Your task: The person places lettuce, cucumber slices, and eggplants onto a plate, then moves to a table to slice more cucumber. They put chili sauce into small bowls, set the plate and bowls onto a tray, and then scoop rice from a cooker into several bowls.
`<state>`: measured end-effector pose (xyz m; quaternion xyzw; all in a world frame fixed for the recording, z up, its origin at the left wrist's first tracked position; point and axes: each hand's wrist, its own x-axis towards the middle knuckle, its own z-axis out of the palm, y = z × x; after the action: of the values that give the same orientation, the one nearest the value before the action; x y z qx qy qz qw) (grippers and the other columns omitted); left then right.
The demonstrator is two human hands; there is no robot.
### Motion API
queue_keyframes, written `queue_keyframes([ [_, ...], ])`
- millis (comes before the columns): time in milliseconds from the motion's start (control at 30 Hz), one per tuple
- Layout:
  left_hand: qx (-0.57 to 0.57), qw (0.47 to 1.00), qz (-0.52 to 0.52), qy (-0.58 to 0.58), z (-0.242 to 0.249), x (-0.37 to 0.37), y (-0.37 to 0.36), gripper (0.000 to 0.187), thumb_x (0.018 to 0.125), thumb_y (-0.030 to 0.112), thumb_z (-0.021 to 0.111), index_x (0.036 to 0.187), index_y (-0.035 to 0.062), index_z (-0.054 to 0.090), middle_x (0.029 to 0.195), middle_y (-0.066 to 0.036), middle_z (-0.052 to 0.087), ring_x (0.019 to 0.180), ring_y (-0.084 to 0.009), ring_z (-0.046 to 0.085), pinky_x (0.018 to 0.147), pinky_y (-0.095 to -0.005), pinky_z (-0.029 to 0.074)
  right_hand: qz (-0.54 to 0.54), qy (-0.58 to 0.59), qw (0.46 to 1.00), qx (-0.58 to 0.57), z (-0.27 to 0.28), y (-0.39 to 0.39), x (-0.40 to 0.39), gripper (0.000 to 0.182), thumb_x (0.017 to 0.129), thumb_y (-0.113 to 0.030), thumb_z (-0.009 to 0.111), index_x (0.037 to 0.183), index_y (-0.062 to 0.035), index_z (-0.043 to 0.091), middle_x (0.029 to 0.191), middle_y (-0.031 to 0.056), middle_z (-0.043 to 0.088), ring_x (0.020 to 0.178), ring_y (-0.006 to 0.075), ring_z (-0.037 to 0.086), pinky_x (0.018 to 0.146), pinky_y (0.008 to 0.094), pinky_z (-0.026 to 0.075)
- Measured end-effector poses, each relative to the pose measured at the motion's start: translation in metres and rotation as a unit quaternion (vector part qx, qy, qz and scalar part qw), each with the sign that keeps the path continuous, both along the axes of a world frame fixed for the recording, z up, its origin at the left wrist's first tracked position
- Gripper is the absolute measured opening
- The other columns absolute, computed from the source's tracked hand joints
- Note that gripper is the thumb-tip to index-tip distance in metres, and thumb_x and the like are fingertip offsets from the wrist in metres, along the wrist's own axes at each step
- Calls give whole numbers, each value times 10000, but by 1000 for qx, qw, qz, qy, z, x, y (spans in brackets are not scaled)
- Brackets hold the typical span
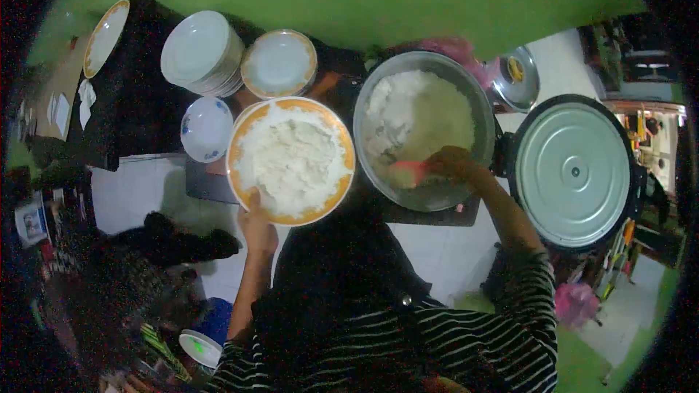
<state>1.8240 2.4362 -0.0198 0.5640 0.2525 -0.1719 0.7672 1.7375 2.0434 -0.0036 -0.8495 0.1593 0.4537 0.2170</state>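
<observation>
My left hand [258, 225] grips the lower rim of an orange-edged plate [240, 131], thumb on top. A heap of white rice [295, 160] covers most of that plate. To its right stands a big round metal pot [486, 113], with more rice [440, 109] inside. My right hand [450, 164] reaches over the pot's near side, its fingers closed round a red-pink rice spoon [409, 172]. The spoon's head is down at the rice, partly blurred.
Behind the held plate are a stack of white plates [196, 51], an orange-rimmed plate [279, 64] and a flowered bowl [207, 129]. A large round lid [575, 171] lies right of the pot. Beyond it sits a metal bowl [526, 87] with yellow food. A person [131, 291] is at lower left.
</observation>
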Motion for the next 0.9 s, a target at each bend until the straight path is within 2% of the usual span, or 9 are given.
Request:
queue_keyframes([
  [33, 39, 997, -9, 71, 4, 3, -1, 367, 874, 207, 520, 1117, -62, 459, 1044, -129, 544, 908, -184, 549, 793, -297, 440, -20, -29, 999, 13, 13, -1, -1, 327, 787, -359, 573, 1062, -186, 614, 878, 105, 646, 750, 211, 634, 692, 347, 494],
  [167, -30, 999, -8, 34, 5, 7, -18, 334, 876, 154, 511, 1111, -78, 456, 1031, -129, 551, 890, -186, 556, 790, -303, 448, -87, -276, 957, -37, 83, 43, -7, 337, 772, -340, 596, 1075, -194, 608, 829, 86, 649, 649, 208, 631, 585, 340, 494],
  [267, -64, 997, -31, 42, -11, 5, -29, 331, 876, 150, 509, 1112, -76, 457, 1035, -131, 549, 899, -188, 553, 787, -303, 451, 55, -442, 872, -203, 55, 82, -19, 343, 780, -276, 580, 1116, -211, 579, 722, 71, 633, 564, 239, 598, 516, 361, 472],
  [333, -75, 994, -41, 67, -16, 5, -32, 338, 868, 146, 520, 1123, -66, 455, 1051, -127, 545, 918, -191, 546, 789, -304, 452, 88, -434, 853, -275, 67, 128, -8, 335, 788, -228, 553, 1122, -220, 569, 645, 64, 600, 516, 250, 563, 490, 372, 453],
  [533, -114, 992, -37, 46, 4, 6, -43, 376, 853, 150, 548, 1148, -59, 446, 1076, -125, 539, 949, -194, 536, 815, -303, 443, -69, -439, 848, -290, 97, 153, -22, 307, 791, -221, 546, 1096, -216, 575, 604, 59, 579, 512, 236, 561, 461, 373, 430],
  [633, -125, 991, -46, 32, 7, 1, -46, 377, 853, 147, 547, 1151, -61, 445, 1077, -125, 539, 942, -194, 539, 809, -303, 448, -3, -480, 825, -297, 84, 155, -27, 313, 791, -216, 549, 1104, -214, 572, 595, 62, 576, 514, 237, 561, 467, 360, 430],
  [733, -115, 990, -56, 57, 5, 2, -40, 376, 856, 147, 544, 1155, -57, 444, 1074, -124, 541, 945, -190, 539, 812, -303, 448, -62, -484, 806, -336, 91, 168, -34, 318, 776, -204, 567, 1094, -204, 583, 590, 65, 571, 505, 240, 553, 470, 353, 430],
  [833, -133, 988, -72, 39, -1, 3, -32, 369, 859, 143, 538, 1159, -50, 445, 1076, -123, 539, 955, -188, 535, 822, -305, 443, 30, -536, 776, -332, 95, 194, -34, 333, 763, -194, 585, 1097, -199, 586, 579, 58, 567, 488, 238, 542, 464, 349, 428],
  [900, -146, 985, -85, 42, 7, 4, -28, 369, 860, 143, 534, 1163, -46, 442, 1084, -124, 533, 960, -189, 533, 821, -308, 444, 11, -511, 805, -300, 77, 209, -33, 350, 754, -186, 596, 1104, -206, 583, 573, 56, 563, 481, 231, 537, 459, 357, 429],
])
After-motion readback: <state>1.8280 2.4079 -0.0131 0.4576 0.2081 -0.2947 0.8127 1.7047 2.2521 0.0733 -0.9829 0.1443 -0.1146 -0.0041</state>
